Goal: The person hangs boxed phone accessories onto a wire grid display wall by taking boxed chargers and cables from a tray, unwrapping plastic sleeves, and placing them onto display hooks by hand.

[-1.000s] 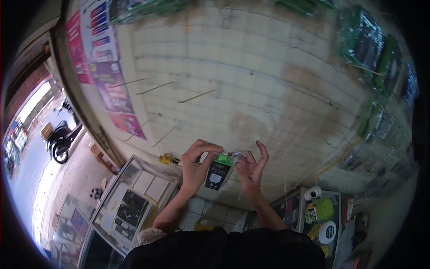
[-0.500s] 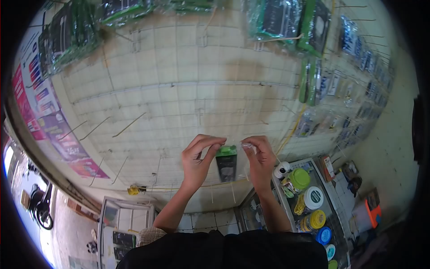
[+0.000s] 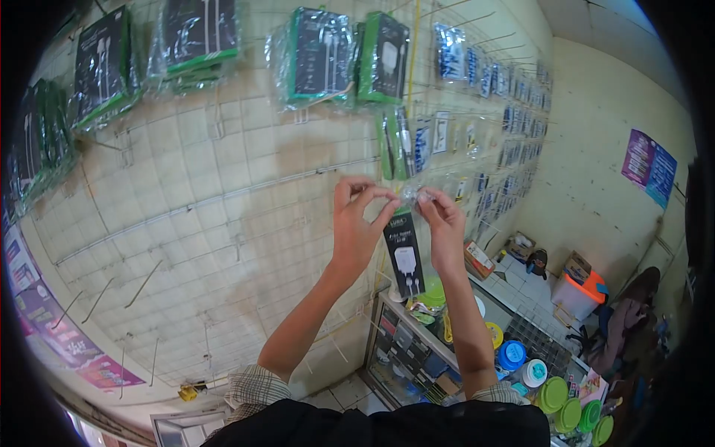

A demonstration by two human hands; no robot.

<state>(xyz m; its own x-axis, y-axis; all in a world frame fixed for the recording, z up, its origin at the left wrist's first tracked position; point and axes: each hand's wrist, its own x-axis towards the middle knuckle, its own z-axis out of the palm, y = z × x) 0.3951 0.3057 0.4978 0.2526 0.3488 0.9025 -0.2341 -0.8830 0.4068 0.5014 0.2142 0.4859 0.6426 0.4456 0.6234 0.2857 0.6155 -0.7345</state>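
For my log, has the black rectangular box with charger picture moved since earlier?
Yes, the box moved right, from left of the slim green hanging plastic packets to below them.

package (image 3: pixel 406 257): between hands (image 3: pixel 357 235) | jars (image 3: pixel 512 354): on display case (image 3: pixel 426 337), right | wire grid (image 3: pixel 223 208): behind hands

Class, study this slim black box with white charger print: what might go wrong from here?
1. The box might slip: the right hand pinches only crumpled clear plastic above it.
2. That plastic looks thin and could tear if the left hand, close by, tugs it.
3. If dropped, the box might hit the round green-lidded jar showing behind it.
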